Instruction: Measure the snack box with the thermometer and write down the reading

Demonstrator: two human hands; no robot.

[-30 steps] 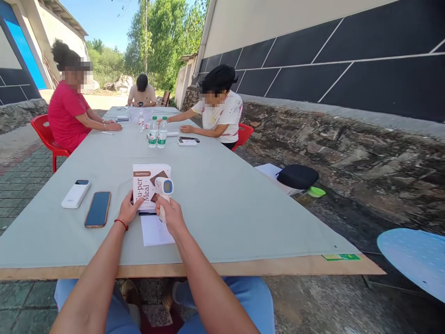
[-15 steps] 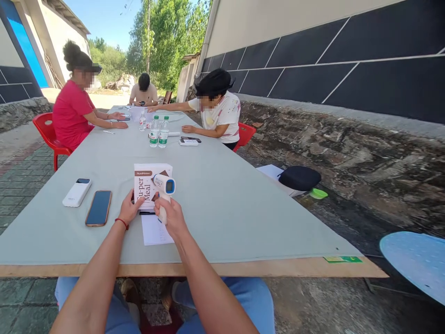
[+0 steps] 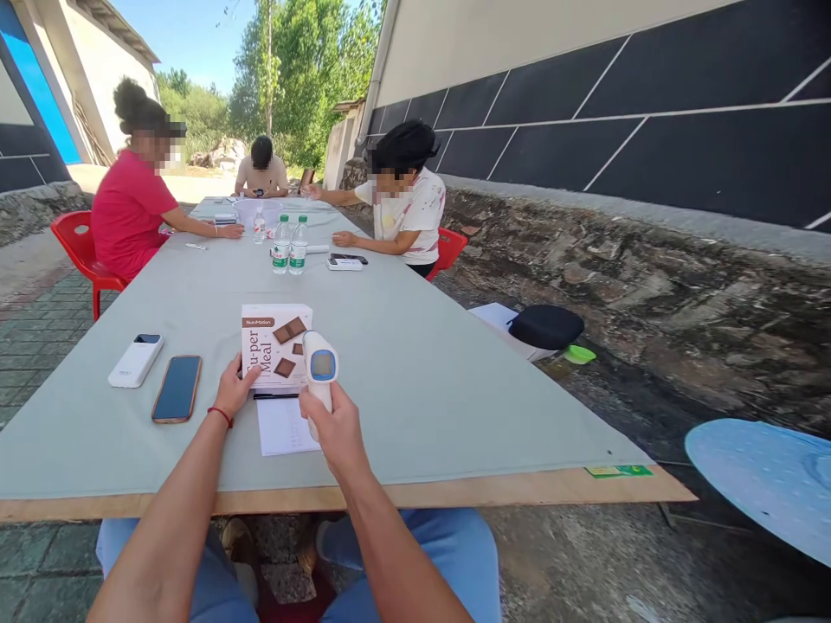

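My right hand (image 3: 338,428) is closed round the grip of a white thermometer gun (image 3: 319,374), held upright above the desk (image 3: 454,389) with its small blue screen facing me and its nose toward the box (image 3: 276,346) just beyond it. My left hand (image 3: 235,388) rests with its fingers on the near left corner of that box, fingers loosely spread, pinning it rather than gripping it.

I judge the thermometer gun to be light, hard plastic, smooth enough to slip in a damp palm, so the handle below the screen is the place to hold it, as I do now; the screen and the sensor end look like the parts to keep fingers off. The box looks like thin cardboard, stiff along its edges but easy to dent on the broad face. It should slide readily on the cloth-covered desk, so I would take it by its two long sides, or press down on a corner to keep it in place.

On the box a brown band reads "NutriMotion", and large sideways lettering reads "Su-per Meal", next to pictures of brown squares. A sheet of paper (image 3: 282,426) lies under the box's near edge, with a black pen (image 3: 276,396) on it; I cannot read its writing.

To the left lie a phone (image 3: 177,388), screen up, and a white power bank (image 3: 136,360). Farther up the desk stand water bottles (image 3: 289,245) with green labels too small to read.
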